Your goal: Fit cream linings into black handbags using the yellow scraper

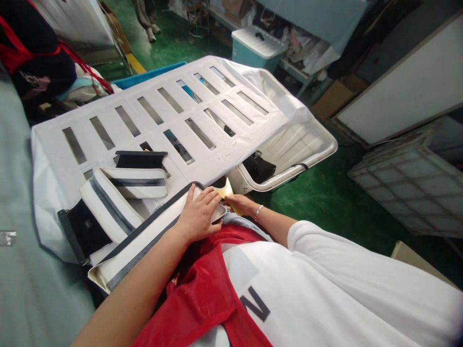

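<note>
A long white piece with dark stripes and a dark edge lies slantwise against the front of the slotted white stand. My left hand rests on its far end, fingers over the top and thumb near the edge. My right hand, with a bracelet at the wrist, pinches a thin, curved yellow sheet beside that same end. Just beyond lie a bent white piece with a dark stripe and a shorter striped white one. Black flaps stick out at the left.
The white slotted stand spans the middle. Behind its right end is a large whitish tub with black items inside. A lidded teal bin stands farther back on the green floor. Another person's legs show at the top.
</note>
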